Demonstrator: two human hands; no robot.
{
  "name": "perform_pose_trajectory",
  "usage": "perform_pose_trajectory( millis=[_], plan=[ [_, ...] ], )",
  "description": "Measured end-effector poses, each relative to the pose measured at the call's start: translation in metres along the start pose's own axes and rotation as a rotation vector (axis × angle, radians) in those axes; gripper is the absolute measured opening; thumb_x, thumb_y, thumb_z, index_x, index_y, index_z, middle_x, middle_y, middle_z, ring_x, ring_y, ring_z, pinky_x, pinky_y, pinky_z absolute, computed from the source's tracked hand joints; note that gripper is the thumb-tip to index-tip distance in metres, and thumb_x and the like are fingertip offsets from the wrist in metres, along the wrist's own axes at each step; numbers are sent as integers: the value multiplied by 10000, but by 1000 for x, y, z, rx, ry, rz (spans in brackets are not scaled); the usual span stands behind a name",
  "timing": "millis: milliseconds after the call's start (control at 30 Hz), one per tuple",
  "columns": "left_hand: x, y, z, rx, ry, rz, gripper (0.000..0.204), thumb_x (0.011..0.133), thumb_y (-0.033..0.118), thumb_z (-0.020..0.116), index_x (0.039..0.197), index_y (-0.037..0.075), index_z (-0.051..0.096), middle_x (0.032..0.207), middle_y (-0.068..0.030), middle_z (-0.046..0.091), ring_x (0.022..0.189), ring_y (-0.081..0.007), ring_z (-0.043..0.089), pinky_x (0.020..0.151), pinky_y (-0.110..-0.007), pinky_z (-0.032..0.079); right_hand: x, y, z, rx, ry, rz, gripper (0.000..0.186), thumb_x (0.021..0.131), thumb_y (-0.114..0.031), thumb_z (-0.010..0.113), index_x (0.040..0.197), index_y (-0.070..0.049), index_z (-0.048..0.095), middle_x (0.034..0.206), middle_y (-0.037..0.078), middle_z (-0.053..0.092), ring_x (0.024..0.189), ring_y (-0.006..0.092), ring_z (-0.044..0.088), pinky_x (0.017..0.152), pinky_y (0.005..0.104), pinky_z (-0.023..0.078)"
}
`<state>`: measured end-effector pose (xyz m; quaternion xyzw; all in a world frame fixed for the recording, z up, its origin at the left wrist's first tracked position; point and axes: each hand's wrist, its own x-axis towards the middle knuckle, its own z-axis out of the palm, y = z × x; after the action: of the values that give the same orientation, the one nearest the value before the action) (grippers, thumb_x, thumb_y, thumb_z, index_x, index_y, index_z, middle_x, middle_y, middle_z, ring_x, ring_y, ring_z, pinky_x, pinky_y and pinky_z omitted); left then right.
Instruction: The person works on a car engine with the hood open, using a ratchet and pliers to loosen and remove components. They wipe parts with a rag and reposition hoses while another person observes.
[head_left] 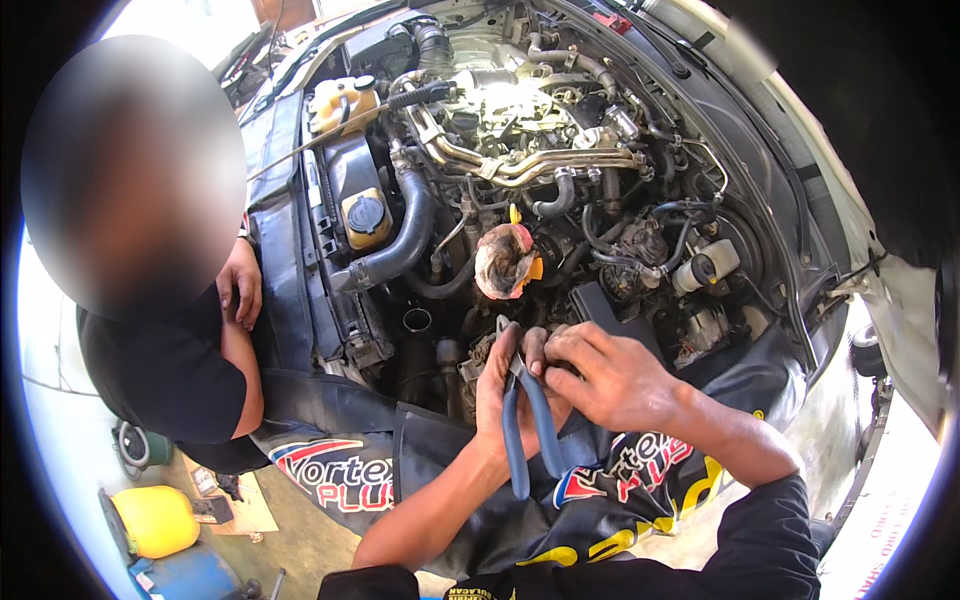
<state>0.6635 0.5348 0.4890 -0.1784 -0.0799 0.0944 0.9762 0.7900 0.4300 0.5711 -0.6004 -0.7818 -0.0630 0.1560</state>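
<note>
In front of the engine bay, my left hand [494, 400] is closed around a pair of pliers [513, 435] with blue handles. The handles hang down towards me, spread apart, and the metal jaws point up towards the engine. My right hand [622, 382] is beside it, its fingers bent and pinched together against the left fingertips. Whatever lies between the right fingers is too small or hidden to make out. Just beyond both hands, a stained pink and white rag [492, 265] is bunched on the engine, next to a yellow loop handle [515, 214].
Metal pipes [540, 162] and a thick black hose [415, 225] cross the engine. A coolant tank [345, 103] stands at the far left. Black covers [440, 450] drape the front edge. Another person's hand [240, 285] rests at the left. A yellow container [155, 522] is on the floor.
</note>
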Motion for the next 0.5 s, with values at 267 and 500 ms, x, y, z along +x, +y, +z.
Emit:
perform_pose_trajectory(
  millis=[267, 500],
  plan=[
    [-7, 12, -5, 37, 186, 72, 492, 1098, 385, 454, 772, 18, 481, 1004, -80, 493, 897, -170, 564, 819, -289, 546, 6, 22, 10, 88, -130, -130, 273, 754, -128, 694, 1018, -63, 716, 1165, 95, 666, 1155, 277, 640, 869, 345, 608],
    [-6, 18, -3, 72, 214, 64, 496, 1094, 378, 441, 750, 26, 499, 992, -86, 494, 947, -190, 523, 873, -310, 480, 11, 32, 12, 376, 1, 63, 254, 801, -150, 760, 1041, -72, 735, 1064, 82, 729, 955, 274, 709, 820, 389, 602]
  ],
)
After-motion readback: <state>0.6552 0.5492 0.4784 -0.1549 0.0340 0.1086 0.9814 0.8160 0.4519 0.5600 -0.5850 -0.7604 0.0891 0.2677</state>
